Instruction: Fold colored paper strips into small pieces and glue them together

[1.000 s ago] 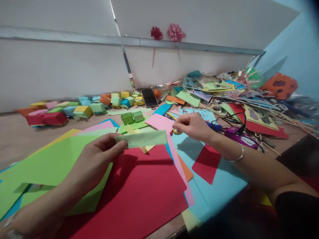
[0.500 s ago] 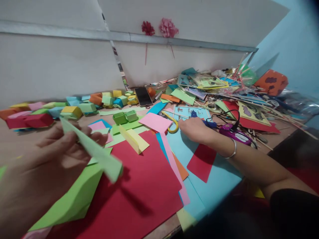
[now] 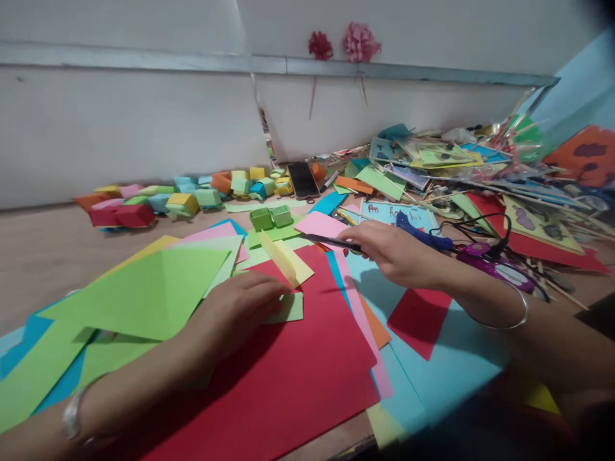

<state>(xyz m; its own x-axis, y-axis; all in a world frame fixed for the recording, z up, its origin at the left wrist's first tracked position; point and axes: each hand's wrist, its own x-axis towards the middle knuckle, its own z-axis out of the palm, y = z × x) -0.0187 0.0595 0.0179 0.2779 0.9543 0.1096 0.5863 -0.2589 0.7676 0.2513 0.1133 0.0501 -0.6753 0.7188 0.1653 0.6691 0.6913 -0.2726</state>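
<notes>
My left hand point(image 3: 240, 307) lies low over the red sheet point(image 3: 307, 371), fingers bent together on a light green folded paper point(image 3: 292, 308). Part of that paper is hidden under the fingers. A pale yellow folded strip point(image 3: 295, 266) stands just beyond my fingertips. My right hand point(image 3: 394, 250) is closed around scissors, whose dark narrow blade point(image 3: 331, 241) points left above a pink paper point(image 3: 319, 224). The fingers hide most of the handle. Two small green paper boxes point(image 3: 271, 218) sit beyond on a green strip.
Loose green sheets point(image 3: 154, 288) lie at left. Small coloured paper boxes point(image 3: 182, 203) line the wall, near a phone point(image 3: 302, 180). On the right are a blue glue gun point(image 3: 418, 232), a purple device point(image 3: 494, 262) with a black cord, a red card point(image 3: 418, 320) and piled sticks and cards.
My left hand has brought the light green paper down onto the red sheet. My right hand has lifted the scissors and moved left with them. The view has shifted left.
</notes>
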